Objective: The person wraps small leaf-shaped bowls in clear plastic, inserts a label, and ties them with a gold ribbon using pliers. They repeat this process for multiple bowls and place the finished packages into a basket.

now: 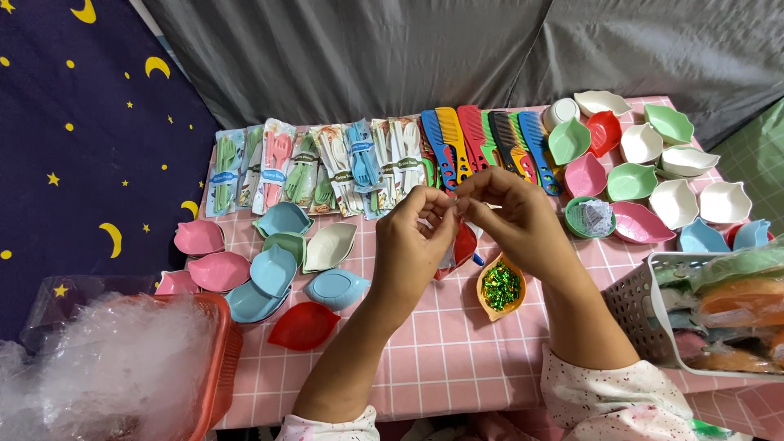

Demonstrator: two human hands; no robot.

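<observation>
My left hand and my right hand meet above the middle of the pink checked table. Both pinch a small clear plastic bag between the fingertips. A red leaf-shaped dish sits partly hidden beneath my left hand. Just below my right hand lies an orange leaf-shaped dish filled with green glittery bits.
Leaf-shaped dishes in pink, blue, green and red lie at left, more at right. Packaged cutlery sets and coloured combs line the back. A red basket of clear bags is front left, a white basket front right.
</observation>
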